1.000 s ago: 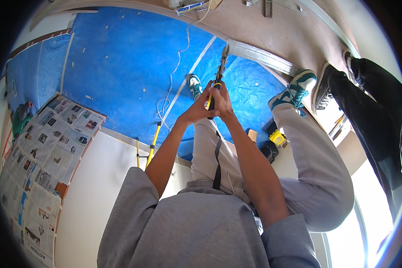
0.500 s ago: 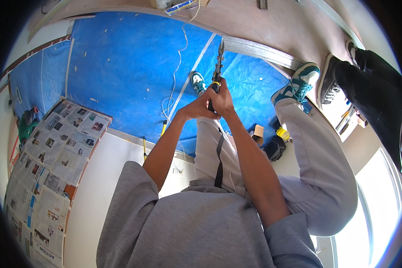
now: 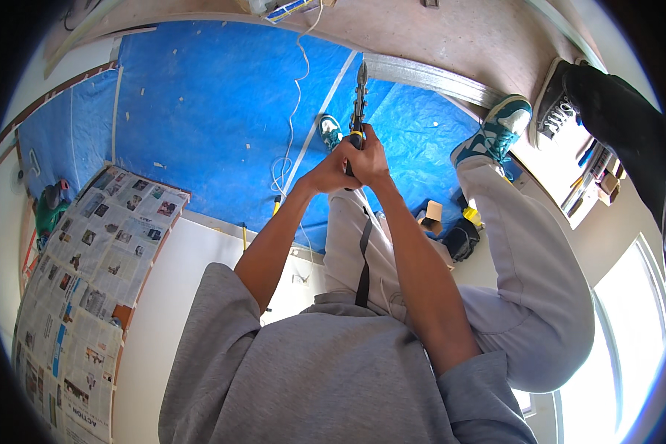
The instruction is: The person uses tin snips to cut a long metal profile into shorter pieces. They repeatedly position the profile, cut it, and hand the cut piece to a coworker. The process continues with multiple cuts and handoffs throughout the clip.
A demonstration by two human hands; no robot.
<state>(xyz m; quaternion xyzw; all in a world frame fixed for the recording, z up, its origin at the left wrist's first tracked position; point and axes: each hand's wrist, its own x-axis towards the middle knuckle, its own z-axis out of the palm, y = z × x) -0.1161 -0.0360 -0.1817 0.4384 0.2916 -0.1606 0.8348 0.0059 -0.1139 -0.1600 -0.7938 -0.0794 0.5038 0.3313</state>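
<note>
My left hand (image 3: 328, 173) and my right hand (image 3: 370, 159) are closed together round the dark handles of a pair of tin snips (image 3: 360, 103). A bit of yellow shows on the handle just above my fingers. The long jaws point away from me, and their tip lies beside the left end of a silvery metal channel (image 3: 436, 79). Whether the jaws touch the channel, I cannot tell. My teal-and-white shoe (image 3: 499, 129) is at the right end of the channel. My other shoe (image 3: 329, 132) stands on the blue sheet, just left of my hands.
A blue plastic sheet (image 3: 214, 111) covers much of the floor, with a white cord (image 3: 296, 96) across it. Newspaper-covered boards (image 3: 111, 244) lie at left. Another person's dark-clad leg (image 3: 614, 111) is at right. A dark bag (image 3: 462, 238) and a small open box (image 3: 431, 214) lie near my leg.
The view has shifted slightly. The other person's leg and shoe at right have changed position, with only one shoe showing now. My hands keep the same hold on the snips.
</note>
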